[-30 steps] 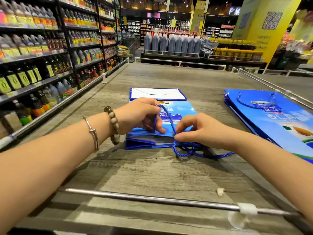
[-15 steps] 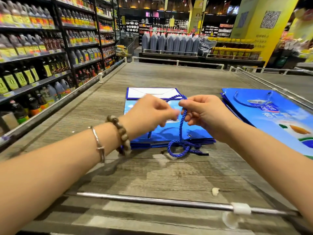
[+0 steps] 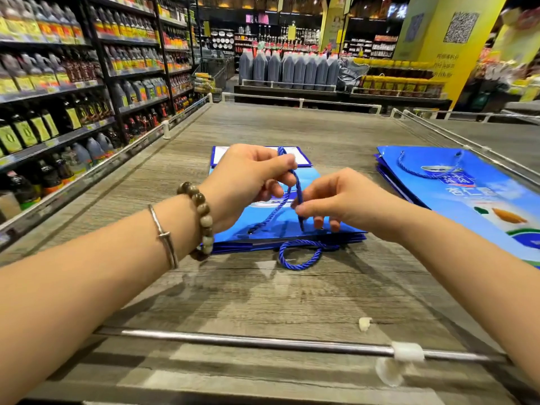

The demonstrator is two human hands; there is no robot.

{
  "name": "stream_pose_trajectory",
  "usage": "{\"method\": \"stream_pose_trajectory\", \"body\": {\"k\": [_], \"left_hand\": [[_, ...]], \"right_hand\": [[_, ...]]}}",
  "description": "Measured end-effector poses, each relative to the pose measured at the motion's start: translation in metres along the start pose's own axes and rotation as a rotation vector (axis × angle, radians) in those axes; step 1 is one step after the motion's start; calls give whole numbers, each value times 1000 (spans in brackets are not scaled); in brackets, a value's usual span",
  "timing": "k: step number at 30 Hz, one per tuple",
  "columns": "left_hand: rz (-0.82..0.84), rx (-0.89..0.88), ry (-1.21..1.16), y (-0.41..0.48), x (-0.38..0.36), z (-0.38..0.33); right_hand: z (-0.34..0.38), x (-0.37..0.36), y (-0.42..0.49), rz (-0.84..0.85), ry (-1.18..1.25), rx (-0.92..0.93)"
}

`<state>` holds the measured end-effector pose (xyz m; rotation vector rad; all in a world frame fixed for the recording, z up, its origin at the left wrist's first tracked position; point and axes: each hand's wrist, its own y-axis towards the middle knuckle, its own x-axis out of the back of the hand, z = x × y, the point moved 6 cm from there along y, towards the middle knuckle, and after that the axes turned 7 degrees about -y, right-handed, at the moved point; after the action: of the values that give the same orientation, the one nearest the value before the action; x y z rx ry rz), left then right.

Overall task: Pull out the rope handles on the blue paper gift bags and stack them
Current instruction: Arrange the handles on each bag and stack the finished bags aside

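So the blue gift bag (image 3: 271, 226) was lying flat in the middle of the wooden table (image 3: 263, 302), open end toward the person. Both hands were up over it, working one rope handle (image 3: 298, 187). The left hand (image 3: 248, 182) had its fingers curled in and was pinching the top of the rope between thumb and forefinger, raised a bit off the bag. The right hand (image 3: 342, 200) was just beside it, pinching the same rope lower down with thumb and forefinger. Its other fingers were bent downward, tips right at the bag's surface, though I couldn't tell if they actually touched. One strand of that rope ran down from the left hand to a hole near the bag's near edge.

The bag's other handle (image 3: 298, 255) was already out, flopped in a loop on the table just in front of the bag.

Off to the right, well apart, was a stack of the same bags (image 3: 479, 200), with a rope handle (image 3: 429, 171) lying on top.

The left wrist had a bead bracelet (image 3: 201, 211) and a thin silver bangle (image 3: 163, 235). A metal rail (image 3: 263, 342) ran along the near edge of the table, and shelves of bottles (image 3: 58, 97) stood off to the left.
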<state>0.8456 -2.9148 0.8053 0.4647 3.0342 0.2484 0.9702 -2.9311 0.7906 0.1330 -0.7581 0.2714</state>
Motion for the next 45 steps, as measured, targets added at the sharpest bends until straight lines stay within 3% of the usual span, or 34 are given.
{"method": "stream_pose_trajectory", "body": {"k": [5, 7, 9, 11, 13, 22, 33, 38, 42, 45], "left_hand": [[-10, 14, -84, 1, 0, 2], [-29, -9, 20, 3, 1, 3], [2, -123, 358, 2, -2, 6], [129, -226, 882, -1, -14, 17], [234, -224, 1195, -6, -24, 28], [277, -232, 1282, -10, -24, 31], [224, -428, 1059, -12, -26, 20], [286, -532, 1185, -19, -31, 10], [169, -478, 1566, -20, -35, 11], [164, -454, 1718, -19, -40, 15]], "right_hand": [[-3, 5, 0, -43, 63, -30], [-9, 13, 1, -96, 108, -61], [-16, 20, 0, -132, 122, -92], [-21, 23, -2, -149, 105, -109], [-26, 24, -2, -157, 91, -124], [-26, 18, -2, -70, -3, -110], [-21, 17, 1, -92, -194, -27], [-18, 17, -1, 7, -100, -22], [-11, 14, -2, -15, -172, 61], [-7, 10, -2, -24, -195, 109]]}}
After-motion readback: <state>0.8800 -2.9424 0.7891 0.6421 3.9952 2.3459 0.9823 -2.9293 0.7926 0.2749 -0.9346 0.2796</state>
